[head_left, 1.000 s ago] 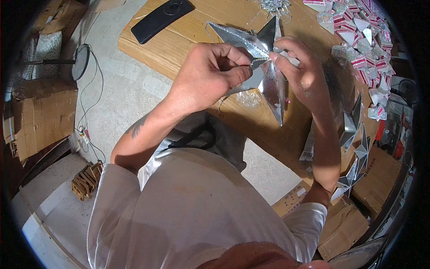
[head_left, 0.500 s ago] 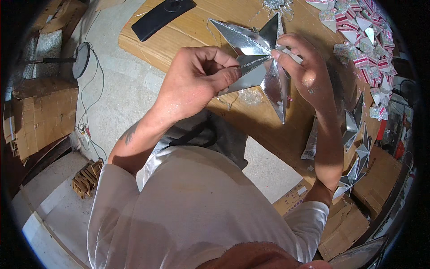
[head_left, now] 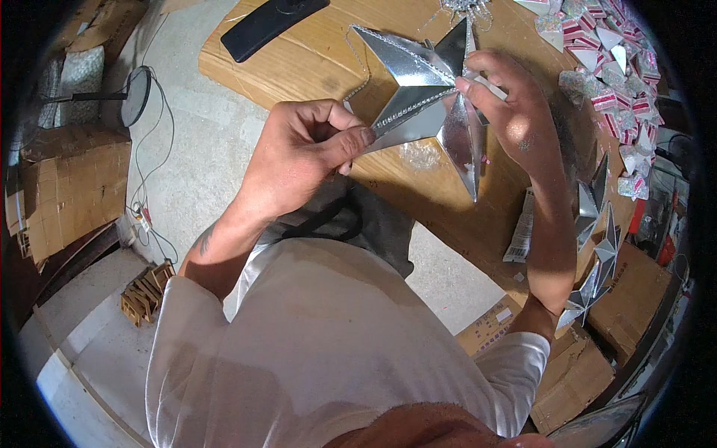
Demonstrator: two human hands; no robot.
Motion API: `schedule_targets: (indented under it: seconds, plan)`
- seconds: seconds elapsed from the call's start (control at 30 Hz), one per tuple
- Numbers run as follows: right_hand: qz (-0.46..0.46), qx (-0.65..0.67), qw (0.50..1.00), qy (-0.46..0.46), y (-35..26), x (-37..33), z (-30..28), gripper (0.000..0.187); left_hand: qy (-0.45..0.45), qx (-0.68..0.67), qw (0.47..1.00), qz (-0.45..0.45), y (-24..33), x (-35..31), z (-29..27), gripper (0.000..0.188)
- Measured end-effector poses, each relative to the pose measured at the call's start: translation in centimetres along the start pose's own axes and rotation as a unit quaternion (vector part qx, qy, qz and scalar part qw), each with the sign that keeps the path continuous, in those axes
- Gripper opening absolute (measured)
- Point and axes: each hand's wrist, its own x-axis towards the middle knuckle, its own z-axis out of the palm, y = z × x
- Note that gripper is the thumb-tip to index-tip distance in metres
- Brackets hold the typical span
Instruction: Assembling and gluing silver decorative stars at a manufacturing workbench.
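Note:
A shiny silver five-pointed star (head_left: 407, 63) with folded, raised points is held above the wooden table. Sparkling silver trim (head_left: 418, 107) runs along the ridge of its lower-left point. My left hand (head_left: 302, 153) is closed, thumb and forefinger pinching the end of that point and its trim. On the opposite side, my right hand (head_left: 508, 101) grips the star near its centre, thumb on the front. A small white piece (head_left: 489, 87) shows by the right fingers; its kind is unclear. A thin silver cord (head_left: 366, 71) curves down beside the upper-left point.
The wooden table (head_left: 321, 63) carries a black phone-like object (head_left: 269, 30) and a silver tinsel-like cluster (head_left: 467, 9). Many glittery pink-and-white pieces (head_left: 609, 75) lie at the right, with more silver stars (head_left: 597, 269) below. Cardboard boxes (head_left: 75, 190) stand at left.
My left hand has slid left and down along the lower-left point toward its end, uncovering more of the trimmed ridge. My right hand stays nearly in place on the star.

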Motion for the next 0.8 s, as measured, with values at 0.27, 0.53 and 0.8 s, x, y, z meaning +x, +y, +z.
schedule_targets:
  seconds: [0.27,0.53,0.8]
  plan:
    - [0.002,0.006,1.0,0.004,-0.2,0.1,0.0,0.032,-0.01,0.004,0.999,-0.033,-0.5,-1.1,-0.2,0.016]
    - [0.018,-0.013,1.0,-0.011,-1.4,0.4,-0.3,0.031,0.007,-0.029,0.998,-0.061,-1.6,-2.0,0.1,0.016]
    - [0.108,0.042,0.993,-0.003,-1.6,0.3,0.1,0.031,0.017,-0.012,0.997,-0.076,-2.2,-2.7,-0.4,0.015]
